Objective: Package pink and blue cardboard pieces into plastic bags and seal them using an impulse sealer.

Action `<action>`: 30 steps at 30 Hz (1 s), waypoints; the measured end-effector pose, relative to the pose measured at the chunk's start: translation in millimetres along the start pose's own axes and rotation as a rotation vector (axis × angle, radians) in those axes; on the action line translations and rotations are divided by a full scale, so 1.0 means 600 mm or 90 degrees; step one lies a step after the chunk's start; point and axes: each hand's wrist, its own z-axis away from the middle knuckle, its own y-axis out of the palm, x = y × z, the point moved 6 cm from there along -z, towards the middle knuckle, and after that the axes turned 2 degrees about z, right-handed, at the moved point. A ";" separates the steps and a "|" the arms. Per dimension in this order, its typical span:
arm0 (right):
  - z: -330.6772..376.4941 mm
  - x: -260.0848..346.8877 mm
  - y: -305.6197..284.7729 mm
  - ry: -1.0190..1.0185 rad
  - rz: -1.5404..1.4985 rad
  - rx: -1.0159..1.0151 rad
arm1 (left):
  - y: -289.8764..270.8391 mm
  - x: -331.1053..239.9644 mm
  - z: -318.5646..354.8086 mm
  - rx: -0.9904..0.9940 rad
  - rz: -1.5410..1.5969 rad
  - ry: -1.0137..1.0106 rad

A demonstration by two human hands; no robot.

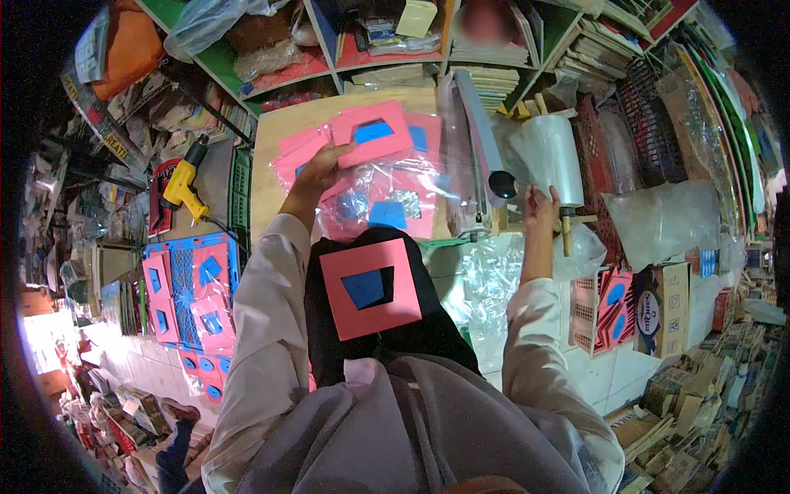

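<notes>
My left hand is closed on the near edge of a pink foam square with a blue cut-out piece, over a pile of similar pieces in clear plastic on the wooden table. My right hand is raised with its fingers apart, and I see nothing in it. Just left of it is the black round knob of a long grey bar sealer. Beyond the fingers stands a roll of clear plastic film. Across my lap lies another pink foam square holding a blue trapezoid.
At left, a yellow heat gun lies by a blue crate topped with wrapped pink pieces. A basket of pink pieces and a cardboard box stand on the floor at right. Packed shelves line the back.
</notes>
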 end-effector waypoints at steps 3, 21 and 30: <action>-0.009 0.043 -0.029 -0.034 0.047 0.017 | 0.028 0.001 -0.022 0.040 -0.494 0.226; 0.069 0.018 0.156 -0.169 0.308 0.379 | 0.127 0.100 -0.083 0.117 -0.046 -0.086; 0.157 -0.031 0.289 -0.441 0.676 0.603 | 0.116 0.100 -0.075 0.079 0.089 -0.119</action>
